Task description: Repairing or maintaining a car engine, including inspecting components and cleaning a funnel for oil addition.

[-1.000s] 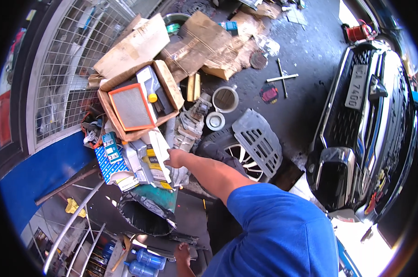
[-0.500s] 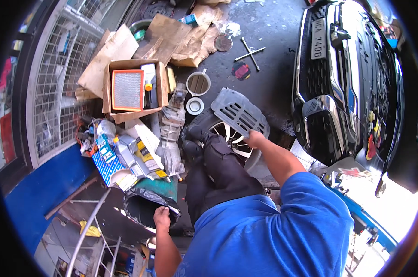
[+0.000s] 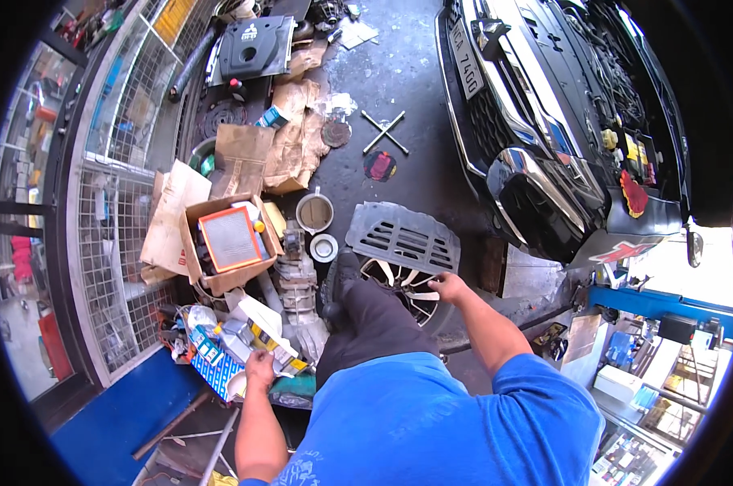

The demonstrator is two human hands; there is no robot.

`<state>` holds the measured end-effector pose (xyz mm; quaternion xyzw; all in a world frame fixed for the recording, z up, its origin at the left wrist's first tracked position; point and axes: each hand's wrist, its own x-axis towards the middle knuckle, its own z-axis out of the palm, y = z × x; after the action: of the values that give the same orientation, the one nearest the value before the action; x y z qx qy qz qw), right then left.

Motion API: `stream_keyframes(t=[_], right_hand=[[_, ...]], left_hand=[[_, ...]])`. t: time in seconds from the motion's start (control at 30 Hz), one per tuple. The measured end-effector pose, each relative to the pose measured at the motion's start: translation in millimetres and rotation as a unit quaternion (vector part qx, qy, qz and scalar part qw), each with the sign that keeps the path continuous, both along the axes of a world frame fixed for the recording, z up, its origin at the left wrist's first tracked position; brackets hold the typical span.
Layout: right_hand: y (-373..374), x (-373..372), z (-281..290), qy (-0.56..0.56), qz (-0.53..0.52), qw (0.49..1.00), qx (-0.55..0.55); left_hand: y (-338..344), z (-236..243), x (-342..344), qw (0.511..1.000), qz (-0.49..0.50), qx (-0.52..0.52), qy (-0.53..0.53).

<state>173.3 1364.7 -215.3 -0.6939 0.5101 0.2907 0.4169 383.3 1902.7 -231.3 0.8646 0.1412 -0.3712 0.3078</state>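
Observation:
My right hand (image 3: 442,285) is beside the spokes of a wheel (image 3: 423,306), just below a grey slotted plastic panel (image 3: 400,231) lying across that tire. Its fingers are curled; I cannot make out what they grip, if anything. My left hand (image 3: 260,364) hangs over boxed items (image 3: 237,340), fingers bent, their contents hidden. My dark-trousered legs and shoe (image 3: 346,271) stand between the wheel and a metal transmission housing (image 3: 297,300). An open cardboard box (image 3: 262,247) holds an orange-rimmed filter (image 3: 230,238). A white pot (image 3: 314,215) and small white ring (image 3: 323,249) sit near it.
The black car front (image 3: 512,113) stands at the right, beside a blue lift beam (image 3: 626,300). A cross wrench (image 3: 383,134) lies on the dark floor (image 3: 395,81). Cardboard (image 3: 297,134) and a dark engine cover (image 3: 253,49) lie farther off. Wire-mesh cage (image 3: 119,267) lines the left.
My right hand went from the boxes rightward to the slotted panel, and is now just below it by the spokes. My left hand rose toward the boxes. The view shifted, showing more floor ahead.

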Motion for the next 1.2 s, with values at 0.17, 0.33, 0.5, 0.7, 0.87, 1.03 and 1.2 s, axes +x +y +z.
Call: stream_keyframes(t=[0.17,0.33,0.5,0.7,0.87,1.03,1.2], right_hand=[[-46,-72,-39,-0.035,-0.139,0.985,-0.094],[-80,-125,-124,-0.049,-0.314,0.943,-0.096],[-45,-121,-141,-0.047,-0.366,0.928,-0.052],[-47,-33,-59,-0.081,-0.435,0.889,0.119],[-64,-42,-81,-0.079,-0.533,0.837,0.093],[-72,-35,-121,-0.061,-0.553,0.825,0.101],[-119,18,-158,0.024,-0.453,0.891,-0.004]], left_hand=[[-106,56,92,0.990,-0.133,0.028,-0.032],[-126,95,163,0.983,-0.154,0.094,-0.042],[-134,92,218,0.977,-0.152,0.136,-0.067],[-145,123,226,0.973,-0.155,0.169,-0.030],[-244,120,289,0.959,-0.235,0.125,-0.096],[-338,62,352,0.951,-0.278,0.067,-0.117],[-385,6,424,0.932,-0.358,0.043,-0.043]])
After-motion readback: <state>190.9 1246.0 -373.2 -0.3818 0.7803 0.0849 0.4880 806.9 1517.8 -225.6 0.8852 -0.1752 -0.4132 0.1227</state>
